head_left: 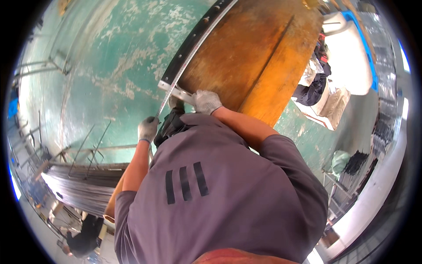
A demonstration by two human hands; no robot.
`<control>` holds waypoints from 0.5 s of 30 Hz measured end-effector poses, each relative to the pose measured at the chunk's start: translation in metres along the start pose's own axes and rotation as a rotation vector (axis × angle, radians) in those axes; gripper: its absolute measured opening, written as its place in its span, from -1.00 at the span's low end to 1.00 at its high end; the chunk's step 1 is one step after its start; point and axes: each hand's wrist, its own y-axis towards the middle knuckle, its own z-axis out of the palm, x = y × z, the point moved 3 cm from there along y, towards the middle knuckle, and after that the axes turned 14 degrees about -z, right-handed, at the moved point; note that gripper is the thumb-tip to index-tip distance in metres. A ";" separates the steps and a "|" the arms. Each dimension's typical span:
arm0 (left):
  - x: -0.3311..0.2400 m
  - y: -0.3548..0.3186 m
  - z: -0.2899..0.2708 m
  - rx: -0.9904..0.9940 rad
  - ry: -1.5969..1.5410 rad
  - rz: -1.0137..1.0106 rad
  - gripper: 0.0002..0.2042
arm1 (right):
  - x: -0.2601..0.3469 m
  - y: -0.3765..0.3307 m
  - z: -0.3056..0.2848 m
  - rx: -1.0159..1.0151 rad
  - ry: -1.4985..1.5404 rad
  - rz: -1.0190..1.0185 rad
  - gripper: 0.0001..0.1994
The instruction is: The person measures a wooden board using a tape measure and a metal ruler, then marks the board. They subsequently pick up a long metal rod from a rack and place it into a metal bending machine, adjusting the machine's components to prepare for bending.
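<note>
My left hand (pixel 148 129), in a pale knitted work glove, is closed round the lower end of a silvery measuring tape (pixel 193 52). The tape runs slantwise away from me, along a black metal rail (pixel 187 46) with bolt holes at the left edge of a wooden table (pixel 250 44). A short light metal bar (pixel 179 93) crosses the rail's near end, and the tape passes over it. Likewise gloved, my right hand (pixel 206 102) is curled on the right end of that bar, at the table's near edge. Its fingertips are partly hidden.
Right of the table are a white tub (pixel 351 57), dark cloth (pixel 313 83) and a cardboard box (pixel 332 108). A stack of long metal strips (pixel 81 185) lies low on the left, with thin metal frames beside it. Another person (pixel 83 237) is at lower left. The green floor (pixel 110 88) is worn.
</note>
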 end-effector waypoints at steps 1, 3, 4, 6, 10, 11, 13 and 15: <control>-0.007 -0.004 -0.003 0.001 -0.009 -0.012 -0.55 | -0.001 0.000 0.001 -0.007 0.005 0.002 -0.73; -0.007 -0.005 -0.002 0.006 -0.019 -0.022 -0.56 | -0.002 0.000 0.001 -0.026 0.012 0.009 -0.70; -0.005 -0.004 -0.001 0.010 -0.018 -0.020 -0.56 | -0.004 0.001 0.005 -0.037 0.009 -0.008 -0.68; -0.003 -0.003 0.000 0.015 -0.016 -0.015 -0.57 | -0.005 0.004 0.007 -0.007 0.004 -0.003 -0.68; -0.001 -0.003 0.004 0.010 -0.011 -0.014 -0.58 | 0.000 0.003 0.000 0.058 -0.007 0.003 -0.70; -0.001 -0.003 0.005 0.002 -0.014 -0.019 -0.58 | 0.000 0.003 0.001 0.048 -0.011 -0.009 -0.70; -0.001 -0.001 0.006 -0.008 -0.017 -0.019 -0.58 | -0.002 0.003 0.002 0.023 -0.021 -0.026 -0.70; 0.000 0.001 0.008 -0.011 -0.017 -0.015 -0.58 | -0.002 0.003 0.003 0.015 -0.028 -0.035 -0.70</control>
